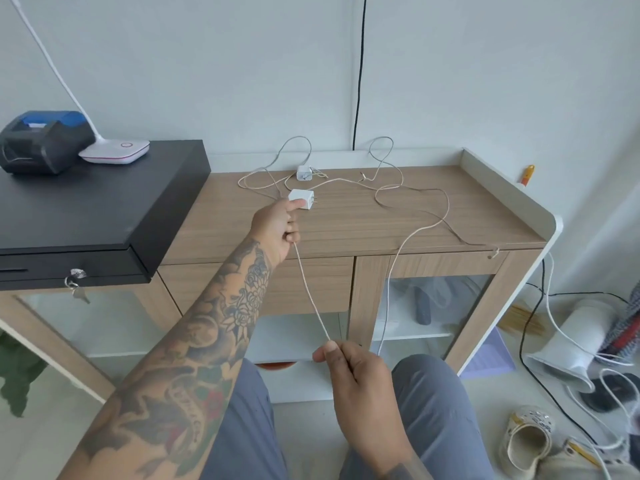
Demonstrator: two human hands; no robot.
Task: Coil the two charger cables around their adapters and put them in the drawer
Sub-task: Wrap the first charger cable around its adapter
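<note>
From the head camera, the left hand (277,225) grips a white adapter (302,198) just above the wooden surface (398,220), fingers curled round it and its cable (311,292). That cable runs taut down to the right hand (353,372), which pinches it between thumb and forefinger — then it loops back up across the surface. A second adapter (304,172) lies near the back wall, its own cable (298,147) in loose loops. The drawer (311,282) below the surface is closed.

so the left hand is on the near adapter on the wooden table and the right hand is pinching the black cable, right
Not quite: the cable pinched by the right hand is whitish, not black, as the head view shows. The left hand is on the near adapter on the wooden table.
</note>
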